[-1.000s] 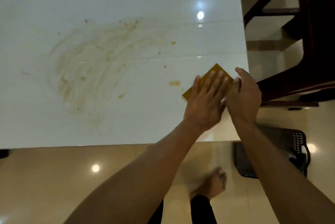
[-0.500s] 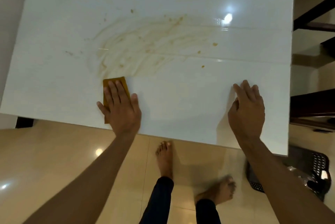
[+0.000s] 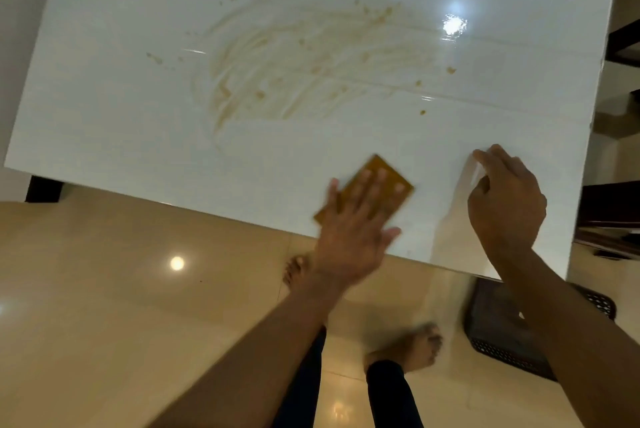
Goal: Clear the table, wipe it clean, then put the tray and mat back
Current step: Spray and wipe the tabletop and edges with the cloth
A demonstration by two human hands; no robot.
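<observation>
So that it can rub the shiny white desk [image 3: 138, 116] clean, the left hand [image 3: 349, 240] presses flat on the orange square cloth [image 3: 388, 174], while the empty, loosely curled right hand [image 3: 505, 199] leans beside it, with brown smears [image 3: 294, 71] beyond both.

We note a glossy beige tiled floor [image 3: 104, 306] below, with grout lines faintly visible and a round ceiling-light reflection [image 3: 177, 263] on it. A dark perforated plastic basket [image 3: 512, 334] sits on the floor at lower right (contents not discernible). Along the right edge stands dark wooden furniture [image 3: 613, 209], its form cut off by the frame. At far left we see a pale wall [image 3: 17, 12] and a dark leg or post [image 3: 43, 189] near it.
</observation>
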